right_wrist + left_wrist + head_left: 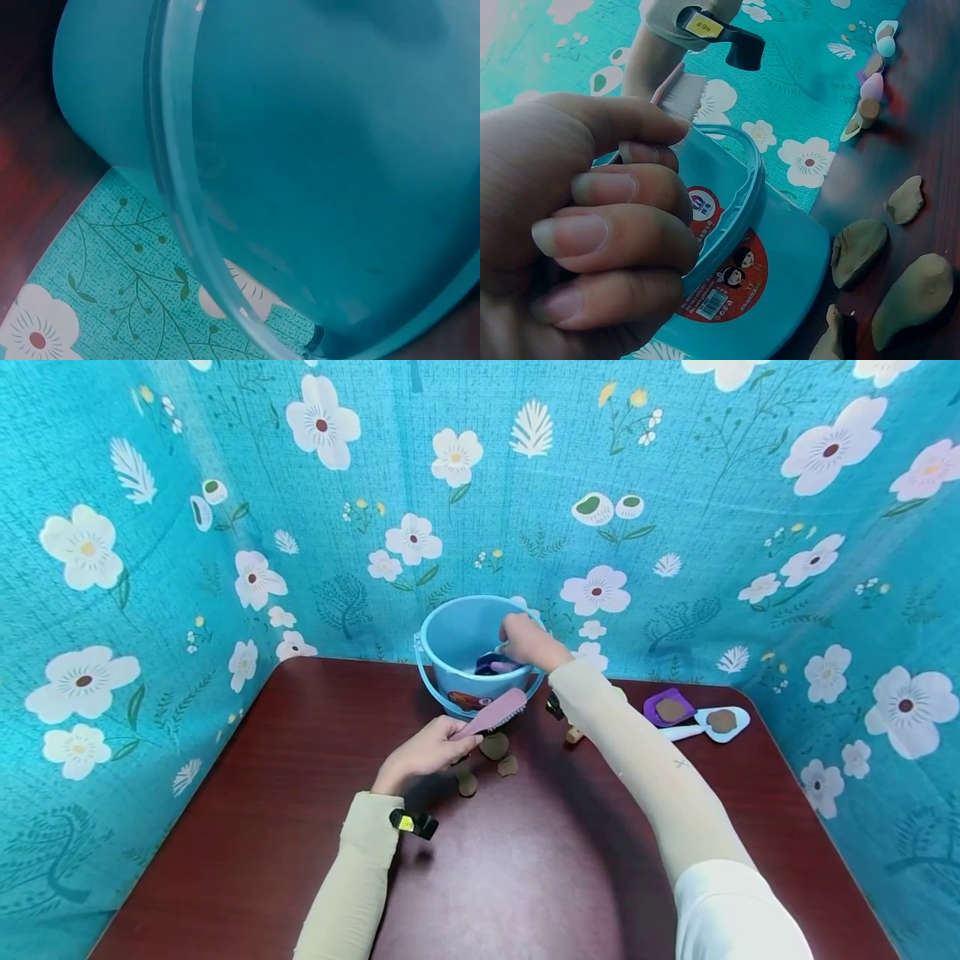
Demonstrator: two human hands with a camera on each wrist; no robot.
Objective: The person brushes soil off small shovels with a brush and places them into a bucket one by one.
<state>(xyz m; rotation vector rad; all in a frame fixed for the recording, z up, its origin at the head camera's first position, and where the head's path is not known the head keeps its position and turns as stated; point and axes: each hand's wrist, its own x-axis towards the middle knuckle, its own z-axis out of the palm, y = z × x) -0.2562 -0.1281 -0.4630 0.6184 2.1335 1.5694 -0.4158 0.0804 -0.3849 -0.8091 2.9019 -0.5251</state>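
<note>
One table bears one bucket; left hand grips one brush, right hand unclear.

Looks like a screened-off recording booth: closed in on three sides by turquoise flowered sheeting, fitted with a dark red-brown bench, and filmed up close with a pair of black wrist cameras (yellow-labelled). Hard to tell whether in a home or an office.
</note>
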